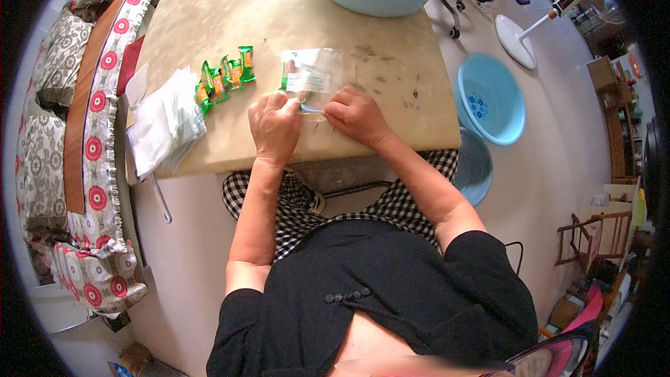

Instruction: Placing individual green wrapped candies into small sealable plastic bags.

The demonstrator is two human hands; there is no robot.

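Head view: both hands meet at the near edge of a clear plastic bag [322, 72], which lies flat on the table [230, 14] close to its front edge. The left hand [275, 127] is mostly closed, back upward, its fingers curled in and its thumb and forefinger at the bag's lower left corner, pinching the plastic there; the exact fingertip contact is partly hidden by the knuckles. The right hand [357, 117] is folded too — thumb against bent fingers — and pinches the lower right edge of the same bag, the two hands a little apart with the plastic between them. A white printed slip [309, 82] shows through the bag, and something green shows along its left side; whether that lies inside is hard to tell.

Just left of the bag, small green-wrapped packets [236, 73] stand out in a slanting row. Beyond them, near the table's left edge, rests a stack of clear bags [164, 126]. A light blue basin [380, 1] full of similar packets sits at the far side.
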